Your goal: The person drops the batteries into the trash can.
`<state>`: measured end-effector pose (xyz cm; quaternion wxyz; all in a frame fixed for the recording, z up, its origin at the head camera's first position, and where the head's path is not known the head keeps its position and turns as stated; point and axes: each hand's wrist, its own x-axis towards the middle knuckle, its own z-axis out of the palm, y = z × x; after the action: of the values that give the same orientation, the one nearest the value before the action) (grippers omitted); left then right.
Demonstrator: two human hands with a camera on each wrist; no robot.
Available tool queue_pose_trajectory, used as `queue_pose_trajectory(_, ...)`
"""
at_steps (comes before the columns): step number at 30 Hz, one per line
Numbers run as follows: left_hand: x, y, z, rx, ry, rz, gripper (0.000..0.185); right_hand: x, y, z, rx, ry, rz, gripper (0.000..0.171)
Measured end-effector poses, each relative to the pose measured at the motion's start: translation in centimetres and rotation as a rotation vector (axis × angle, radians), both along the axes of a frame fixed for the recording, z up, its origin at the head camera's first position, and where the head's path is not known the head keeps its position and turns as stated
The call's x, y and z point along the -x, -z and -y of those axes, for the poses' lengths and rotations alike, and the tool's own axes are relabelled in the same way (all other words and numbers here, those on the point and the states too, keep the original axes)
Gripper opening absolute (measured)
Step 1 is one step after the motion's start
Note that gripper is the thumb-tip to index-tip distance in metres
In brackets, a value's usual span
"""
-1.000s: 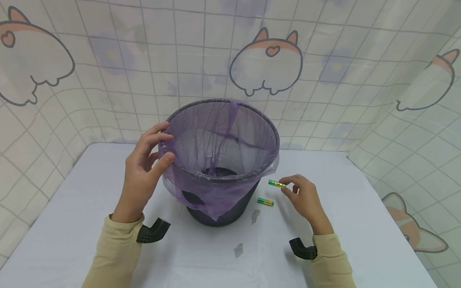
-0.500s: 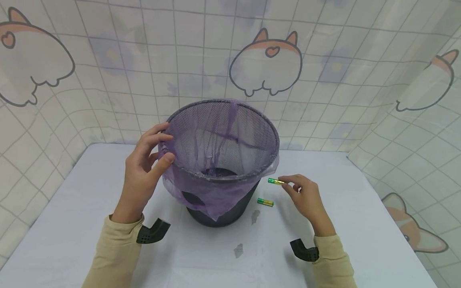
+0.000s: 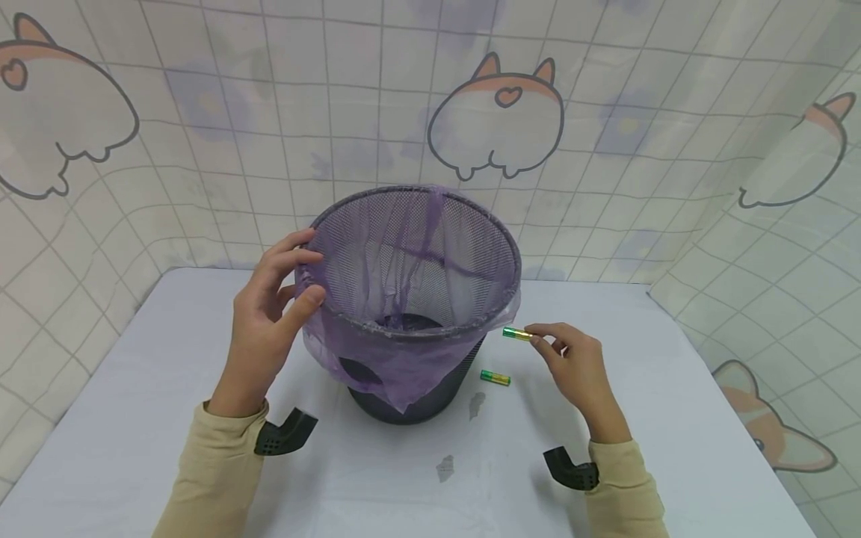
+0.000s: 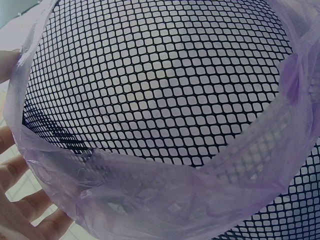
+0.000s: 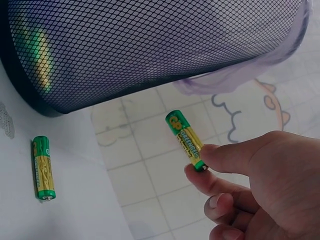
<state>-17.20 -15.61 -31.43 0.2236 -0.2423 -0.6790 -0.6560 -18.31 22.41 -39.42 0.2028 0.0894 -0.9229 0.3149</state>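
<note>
A black mesh wastebasket (image 3: 430,403) lined with a purple plastic bag (image 3: 410,366) stands on the table. My left hand (image 3: 262,329) holds its rim on the left, thumb at the front and fingers along the side; the left wrist view shows the fingers against the bag (image 4: 150,200). Right of the basket, my right hand (image 3: 572,366) pinches a green and yellow battery (image 3: 516,333) by one end, between thumb and forefinger. Below it a second battery (image 3: 495,377) lies on the table. Through the mesh in the right wrist view, a blurred green and yellow shape (image 5: 42,60) shows.
The white table (image 3: 161,351) has two grey patches (image 3: 445,468) in front of the basket. A tiled-pattern curtain (image 3: 377,90) with cartoon corgis hangs behind and at both sides. Black camera mounts (image 3: 285,433) sit on both wrists.
My right hand has lifted slightly up and to the right with the battery. The left hand, the basket and the battery on the table stay where they were.
</note>
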Motion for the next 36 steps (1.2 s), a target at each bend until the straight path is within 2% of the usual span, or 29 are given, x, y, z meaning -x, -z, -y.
queue_pose_trajectory(13,0.0,0.0,0.0,-0.013,0.011,-0.001,0.035,-0.4,-0.9,0.1,0.008,0.000,-0.052,0.017)
queue_pose_trajectory(36,0.0,0.0,-0.1,0.018,-0.017,0.007,0.036,-1.1,-2.0,0.0,0.062,0.002,-0.091,0.017)
